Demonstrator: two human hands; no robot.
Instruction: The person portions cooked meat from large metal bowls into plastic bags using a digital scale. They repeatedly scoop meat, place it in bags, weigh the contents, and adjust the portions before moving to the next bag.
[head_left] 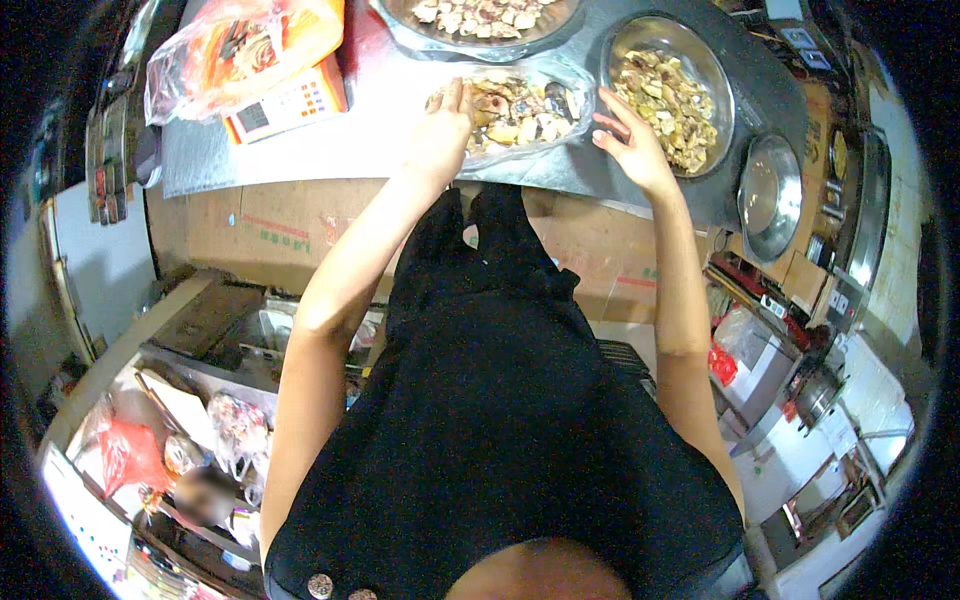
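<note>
A clear plastic bag (pixel 545 142) of mixed dried slices and pieces (pixel 510 118) lies on the metal table before me. My left hand (pixel 447 128) lies against its left side, fingers stretched forward and the thumb hidden. At the bag's right side, my right hand (pixel 632 143) is open with its fingers apart, holding nothing. Just past that hand stands a metal bowl (pixel 722 100) of yellowish-brown dried pieces (pixel 665 105). Farther off, at the table's back, a wide basin (pixel 400 28) holds pale chopped pieces (pixel 480 15).
At the left, an orange-and-white digital scale (pixel 290 108) carries an orange and clear plastic bag (pixel 215 50) with dark strips inside. A shiny metal bowl (pixel 790 195) sits at the table's right edge. Cardboard (pixel 300 235) lines the space below the front edge (pixel 330 182).
</note>
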